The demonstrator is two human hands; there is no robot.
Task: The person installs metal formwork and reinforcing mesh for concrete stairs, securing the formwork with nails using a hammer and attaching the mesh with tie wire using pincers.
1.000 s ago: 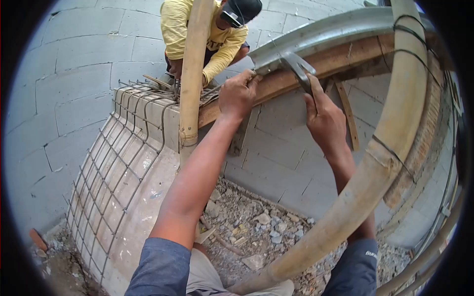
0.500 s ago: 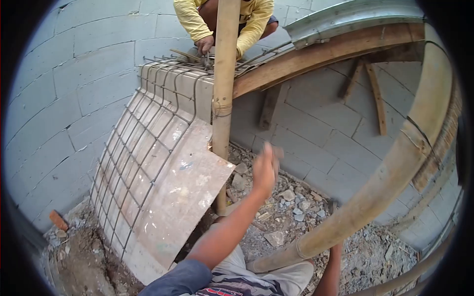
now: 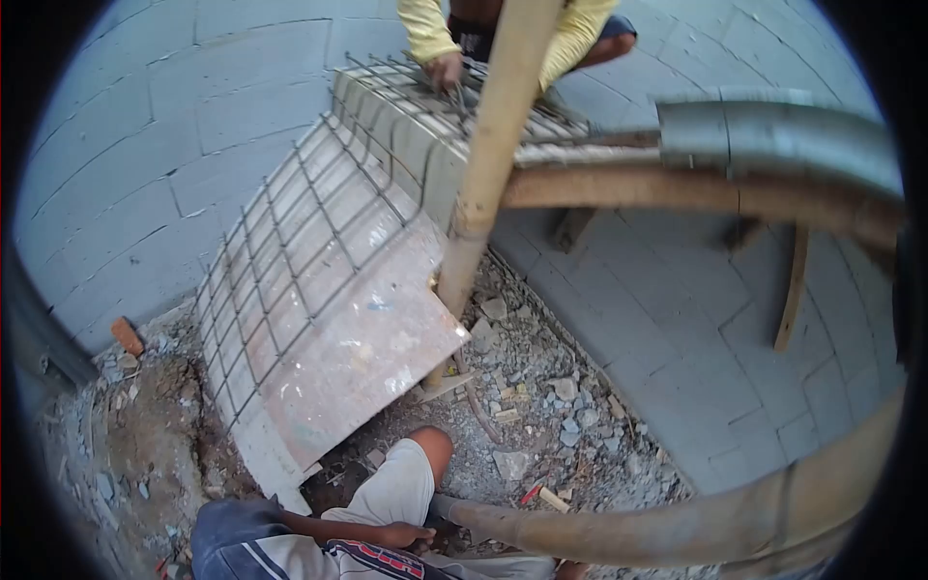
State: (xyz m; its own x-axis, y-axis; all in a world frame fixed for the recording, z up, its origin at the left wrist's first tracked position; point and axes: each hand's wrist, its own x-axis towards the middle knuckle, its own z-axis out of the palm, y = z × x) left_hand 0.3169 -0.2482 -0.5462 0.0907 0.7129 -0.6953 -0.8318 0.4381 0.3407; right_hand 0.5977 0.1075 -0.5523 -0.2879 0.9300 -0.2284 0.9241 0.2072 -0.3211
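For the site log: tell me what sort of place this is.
Most likely a building site: bare grey block walls, steel rebar mesh laid over a sloping board, and loose rubble on the ground.

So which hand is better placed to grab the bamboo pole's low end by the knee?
Left, probably. The left hand rests right beside the low end of the bamboo pole, below the bent knee; the right hand is out of view.
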